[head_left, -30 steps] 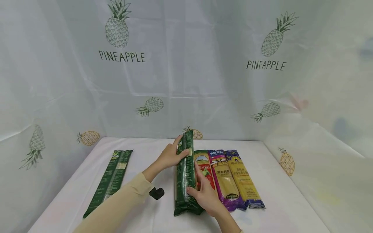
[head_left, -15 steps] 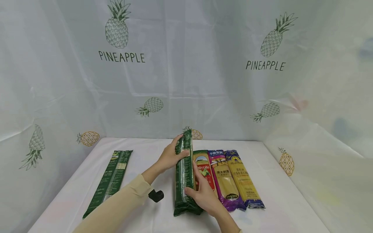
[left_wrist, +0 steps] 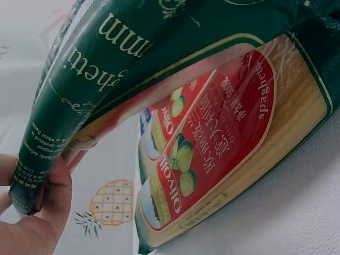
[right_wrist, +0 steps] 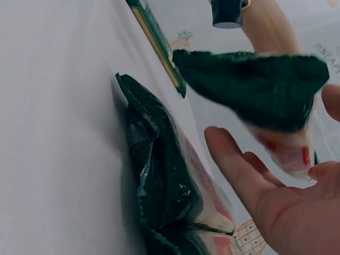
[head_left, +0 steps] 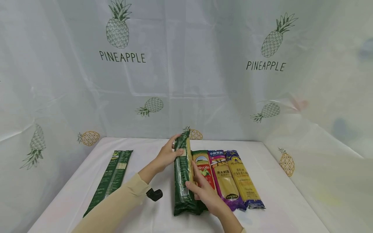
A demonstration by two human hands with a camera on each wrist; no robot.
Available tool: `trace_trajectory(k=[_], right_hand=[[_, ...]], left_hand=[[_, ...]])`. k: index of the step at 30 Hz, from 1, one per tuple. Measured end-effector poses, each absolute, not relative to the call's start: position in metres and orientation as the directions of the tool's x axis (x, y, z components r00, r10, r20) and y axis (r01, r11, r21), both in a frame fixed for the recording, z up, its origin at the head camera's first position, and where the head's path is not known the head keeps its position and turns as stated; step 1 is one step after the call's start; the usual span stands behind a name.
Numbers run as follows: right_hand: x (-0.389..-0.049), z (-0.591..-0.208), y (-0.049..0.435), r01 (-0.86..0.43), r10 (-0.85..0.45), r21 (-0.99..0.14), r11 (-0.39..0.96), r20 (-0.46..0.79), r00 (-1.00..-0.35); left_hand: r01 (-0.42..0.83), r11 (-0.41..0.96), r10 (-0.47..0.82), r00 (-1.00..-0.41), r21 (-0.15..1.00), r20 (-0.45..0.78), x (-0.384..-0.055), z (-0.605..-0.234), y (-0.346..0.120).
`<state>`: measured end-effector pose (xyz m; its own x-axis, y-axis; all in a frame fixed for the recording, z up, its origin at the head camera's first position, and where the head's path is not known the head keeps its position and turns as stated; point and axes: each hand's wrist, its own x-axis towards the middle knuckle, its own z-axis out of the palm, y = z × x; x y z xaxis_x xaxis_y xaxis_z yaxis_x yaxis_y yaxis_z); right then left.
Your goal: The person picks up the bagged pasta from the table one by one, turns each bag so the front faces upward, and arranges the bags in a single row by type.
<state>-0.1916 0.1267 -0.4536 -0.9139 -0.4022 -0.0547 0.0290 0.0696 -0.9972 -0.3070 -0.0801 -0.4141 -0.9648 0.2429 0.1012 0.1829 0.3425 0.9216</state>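
Spaghetti pack [head_left: 181,181], long and green, is held up at a tilt over the middle of the bench, its small-print side turned towards the head camera. Behind everything hangs a pale cloth [head_left: 189,64] printed with pineapples and the word PINEAPPLE. Next in size comes the bench [head_left: 145,153], covered in white. A beige sleeve [head_left: 116,204] covers the left forearm and crosses in front of a green pack [head_left: 112,181], which lies slanted on the left side, well apart from the others. To the right of the held one, an Olivoila pack [head_left: 205,168] with a red label, a purple pack [head_left: 225,181] and a yellow pack [head_left: 244,181] lie side by side. In the left wrist view, a second red-labelled pack [left_wrist: 202,154] lies just in front of the Olivoila one, below the raised edge. Of the hands, the left hand [head_left: 167,157] grips the far part of the held pack, thumb on its face and fingers round the edge. The right hand [head_left: 207,192] is beside its near part, fingers extended and thumb spread apart; whether it touches, I cannot tell. Smallest is a black device [head_left: 154,194] by the left wrist.
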Motion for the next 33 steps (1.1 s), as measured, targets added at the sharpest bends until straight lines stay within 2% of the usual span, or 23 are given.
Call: trace_trajectory(k=[6,11,19,24,33], right_hand=[[-0.195,-0.459,0.132,0.281,-0.522,-0.936,-0.214,-0.134,-0.842],[-0.197,-0.465,0.13,0.303,-0.548,-0.91,-0.282,-0.107,-0.83],[-0.196,-0.466,0.126,0.154,-0.433,-0.979,-0.135,-0.082,-0.897],[-0.198,-0.466,0.123,0.08,-0.383,-0.992,-0.094,-0.038,-0.923],[-0.194,-0.462,0.118,-0.084,-0.282,-0.996,0.018,0.076,-0.956]], left_hand=[[0.109,0.206,0.263,-0.963,0.972,0.053,-0.31,-0.412,-0.085],[0.082,0.137,0.296,-0.955,0.987,0.038,-0.31,-0.412,-0.087],[0.076,0.163,0.325,-0.946,0.984,0.019,-0.308,-0.416,-0.088],[0.083,0.187,0.342,-0.94,0.979,0.014,-0.308,-0.412,-0.087],[0.189,0.337,0.343,-0.937,0.922,0.067,-0.305,-0.403,-0.088]])
